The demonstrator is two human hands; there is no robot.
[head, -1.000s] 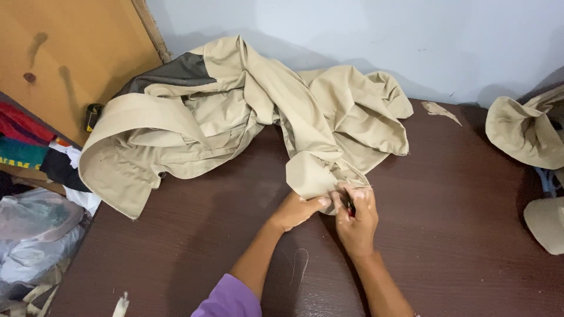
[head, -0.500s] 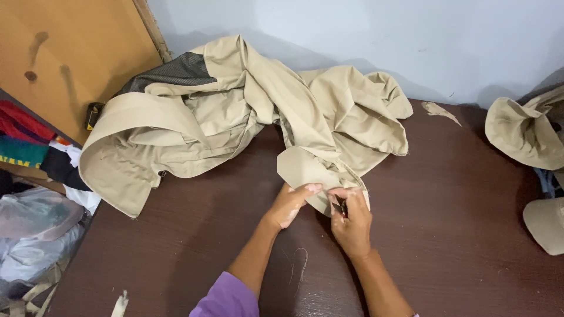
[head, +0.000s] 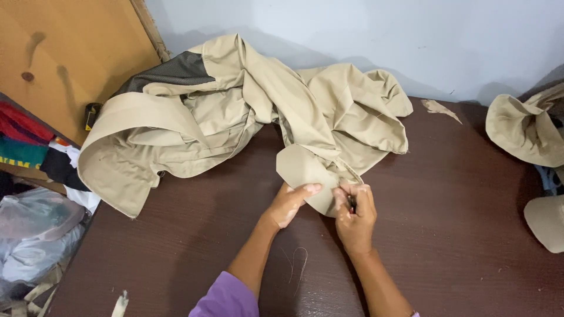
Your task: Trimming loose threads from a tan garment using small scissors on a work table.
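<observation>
One package was in view: a crumpled plastic bag (head: 32,232), grey and half transparent, which lay at the lower left, below the edge of the dark brown table (head: 458,235). It had no fixed shape, and its surface shone a little. What was inside it could not be made out. No label, sign or screen was visible anywhere in the view.

the garment (head: 235,111) is plain khaki beige with a dark grey mesh panel (head: 170,71). under it, the table (head: 458,235) is dark reddish brown. left of it, folded cloths (head: 23,138) show red, green and black.
</observation>
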